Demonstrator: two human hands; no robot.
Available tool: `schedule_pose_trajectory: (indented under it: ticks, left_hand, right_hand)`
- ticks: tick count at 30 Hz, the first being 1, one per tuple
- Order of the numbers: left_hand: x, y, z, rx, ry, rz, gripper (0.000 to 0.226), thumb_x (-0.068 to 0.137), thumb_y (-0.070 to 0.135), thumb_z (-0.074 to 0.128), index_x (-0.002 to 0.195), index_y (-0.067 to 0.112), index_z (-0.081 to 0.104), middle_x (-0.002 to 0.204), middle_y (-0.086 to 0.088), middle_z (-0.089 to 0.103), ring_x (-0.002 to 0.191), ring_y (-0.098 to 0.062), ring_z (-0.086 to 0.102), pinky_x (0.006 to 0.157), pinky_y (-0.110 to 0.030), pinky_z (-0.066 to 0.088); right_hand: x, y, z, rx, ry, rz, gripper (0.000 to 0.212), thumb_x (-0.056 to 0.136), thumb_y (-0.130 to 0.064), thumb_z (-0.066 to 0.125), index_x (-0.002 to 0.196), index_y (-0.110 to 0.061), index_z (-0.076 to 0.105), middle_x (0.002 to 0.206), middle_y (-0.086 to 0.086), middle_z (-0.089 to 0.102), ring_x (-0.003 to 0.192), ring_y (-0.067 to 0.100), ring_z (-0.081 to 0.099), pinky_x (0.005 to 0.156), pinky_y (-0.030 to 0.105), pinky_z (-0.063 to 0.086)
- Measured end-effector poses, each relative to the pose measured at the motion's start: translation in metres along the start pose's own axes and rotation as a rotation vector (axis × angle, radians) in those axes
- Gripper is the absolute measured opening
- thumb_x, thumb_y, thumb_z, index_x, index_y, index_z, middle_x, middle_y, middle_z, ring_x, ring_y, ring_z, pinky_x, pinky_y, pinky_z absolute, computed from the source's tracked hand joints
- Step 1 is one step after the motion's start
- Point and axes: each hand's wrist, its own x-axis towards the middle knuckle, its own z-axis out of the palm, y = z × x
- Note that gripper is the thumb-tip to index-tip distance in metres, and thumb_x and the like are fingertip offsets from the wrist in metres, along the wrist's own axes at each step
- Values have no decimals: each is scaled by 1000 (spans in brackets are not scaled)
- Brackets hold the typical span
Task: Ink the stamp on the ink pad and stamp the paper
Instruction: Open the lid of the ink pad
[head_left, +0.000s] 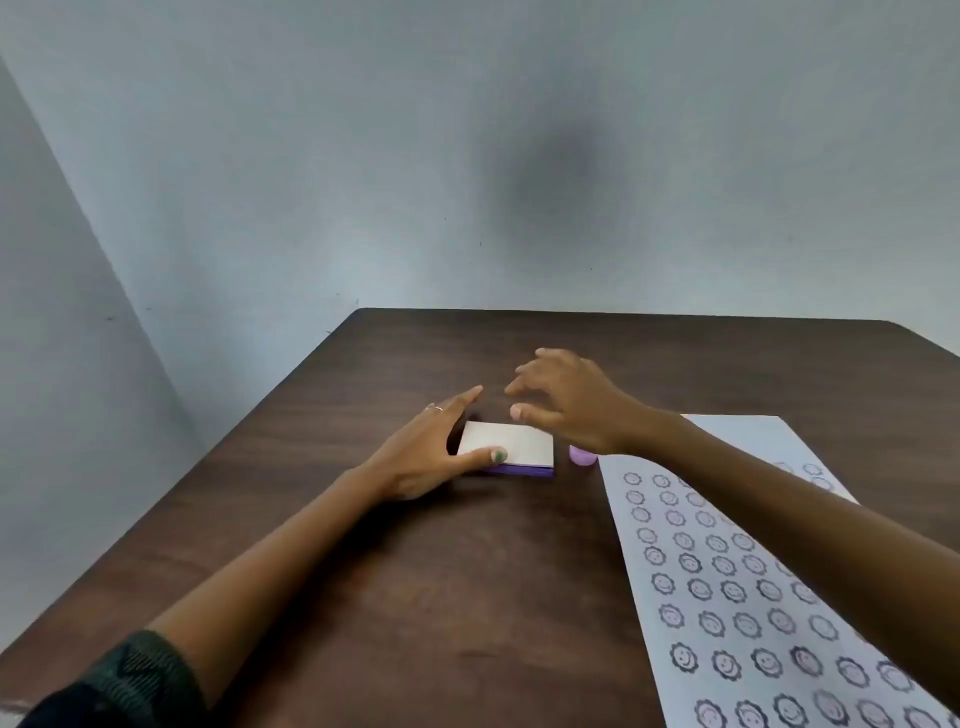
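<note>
The ink pad, a flat box with a white lid and a purple base, lies shut on the dark wooden table. My left hand grips its left side, thumb on the front edge and fingers along the back. My right hand hovers just above the pad's right end with fingers spread and holds nothing. The small purple stamp stands on the table right of the pad, partly hidden under my right wrist. The white paper lies to the right, covered with several rows of smiley-sun prints.
The table's back edge meets a plain grey wall. Its left edge runs diagonally toward me. Bare wood shows in front of the pad and behind it.
</note>
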Motion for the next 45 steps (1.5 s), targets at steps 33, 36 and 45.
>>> schedule_pose_trajectory:
  ticks: [33, 36, 45]
  left_hand:
    - [-56, -2, -5, 43, -63, 56, 65, 64, 75, 59, 120, 46, 41, 148, 20, 35, 135, 7, 23, 112, -22, 8]
    - [-66, 0, -5, 48, -53, 58, 65, 65, 74, 60, 120, 45, 41, 147, 22, 35, 136, 6, 24, 114, -21, 8]
    - [-85, 6, -4, 42, -49, 49, 67, 61, 76, 62, 117, 45, 42, 148, 22, 35, 138, 8, 21, 116, -23, 9]
  right_hand:
    - [-28, -34, 22, 8, -210, -75, 63, 74, -53, 65, 126, -19, 52, 123, 1, 60, 107, 17, 52, 88, 27, 40]
    - [-38, -39, 25, 44, -180, -70, 61, 75, -53, 63, 126, -20, 52, 126, -1, 59, 110, 13, 50, 88, 23, 36]
    - [-59, -50, 27, 97, -165, -94, 55, 81, -48, 60, 128, -21, 51, 132, -2, 56, 116, 11, 47, 92, 22, 34]
